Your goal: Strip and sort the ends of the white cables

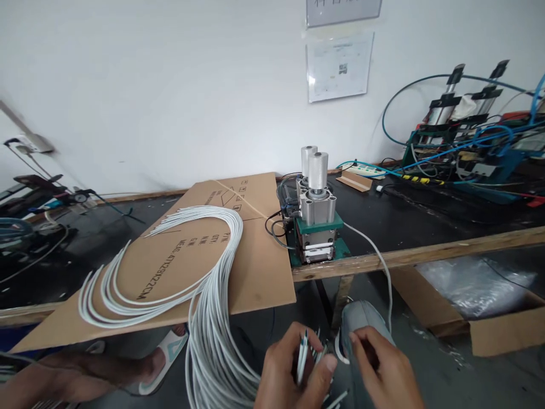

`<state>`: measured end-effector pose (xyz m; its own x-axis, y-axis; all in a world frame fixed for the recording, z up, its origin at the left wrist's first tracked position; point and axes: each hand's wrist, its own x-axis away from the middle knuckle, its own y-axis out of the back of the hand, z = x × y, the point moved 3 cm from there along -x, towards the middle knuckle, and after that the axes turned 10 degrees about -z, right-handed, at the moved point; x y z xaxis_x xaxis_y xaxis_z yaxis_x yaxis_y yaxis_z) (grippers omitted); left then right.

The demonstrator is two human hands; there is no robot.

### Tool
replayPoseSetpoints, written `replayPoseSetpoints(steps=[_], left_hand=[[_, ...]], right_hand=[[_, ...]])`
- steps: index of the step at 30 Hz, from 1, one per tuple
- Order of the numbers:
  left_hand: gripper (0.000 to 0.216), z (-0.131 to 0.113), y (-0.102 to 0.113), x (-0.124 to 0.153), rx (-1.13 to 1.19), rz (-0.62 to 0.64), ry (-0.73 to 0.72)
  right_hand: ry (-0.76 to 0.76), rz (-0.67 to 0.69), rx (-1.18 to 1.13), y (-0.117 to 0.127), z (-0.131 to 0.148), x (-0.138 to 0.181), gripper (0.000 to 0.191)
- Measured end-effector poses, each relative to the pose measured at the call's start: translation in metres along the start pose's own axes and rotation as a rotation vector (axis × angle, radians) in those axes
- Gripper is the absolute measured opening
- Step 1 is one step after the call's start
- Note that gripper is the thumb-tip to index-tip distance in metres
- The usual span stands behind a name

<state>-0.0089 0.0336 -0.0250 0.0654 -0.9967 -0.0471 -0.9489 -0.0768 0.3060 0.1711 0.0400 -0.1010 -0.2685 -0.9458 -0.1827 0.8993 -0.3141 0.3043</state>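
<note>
White cables (pixel 213 318), bundled thickly, hang over the near edge of a cardboard sheet, and some cut ends rise between the fingers of the left hand (pixel 293 366). That hand is curled around these ends, thumb and fingers closed on them; dark tips show on a few. Just to its right, apart from it, the right hand (pixel 385 366) has its thumb and forefinger drawn narrow, near each other; whether something thin is pinched between them I cannot tell. At lower left, a bare leg wears a white slipper (pixel 168 355) beneath the bench.

A little farther off, the cardboard sheet (pixel 259 267), printed with black lettering, lies on the bench and juts past its front. The bundle's upper part curves over it in two loose arcs, the ends fanned out toward the left. Beside the sheet's right edge stands a metal press (pixel 317 221) with two silver knurled cylinders on top and a green plate below them. To the right, below the bench (pixel 409 227), an open carton (pixel 494 329) holds clear plastic. Farther back are a power strip (pixel 366 168), machines with blue tubes (pixel 451 125), and a sleeved notice (pixel 339 68) on the white wall (pixel 170 85).
</note>
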Motion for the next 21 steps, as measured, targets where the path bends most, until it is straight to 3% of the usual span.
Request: replayPoseSetpoints(steps=[4,8,12,18,21], left_hand=[[0.022,-0.003,-0.008,-0.007,-0.011,0.067,0.072],[0.024,0.003,-0.016,-0.010,0.003,0.088,0.032],[0.024,0.009,-0.014,-0.010,-0.041,0.065,0.009],[0.021,0.011,-0.012,-0.010,-0.073,0.092,-0.017],[0.024,0.012,-0.010,-0.010,-0.062,0.102,-0.027]], right_hand=[[0.084,-0.057,-0.160,0.006,0.046,0.011,0.022],[0.080,0.091,-0.224,-0.009,0.082,0.004,0.023],[0.039,0.214,-0.306,-0.022,0.077,-0.003,0.027],[-0.064,0.211,-0.429,-0.032,0.065,0.003,0.023],[-0.100,0.135,-0.506,-0.034,0.064,0.005,0.029]])
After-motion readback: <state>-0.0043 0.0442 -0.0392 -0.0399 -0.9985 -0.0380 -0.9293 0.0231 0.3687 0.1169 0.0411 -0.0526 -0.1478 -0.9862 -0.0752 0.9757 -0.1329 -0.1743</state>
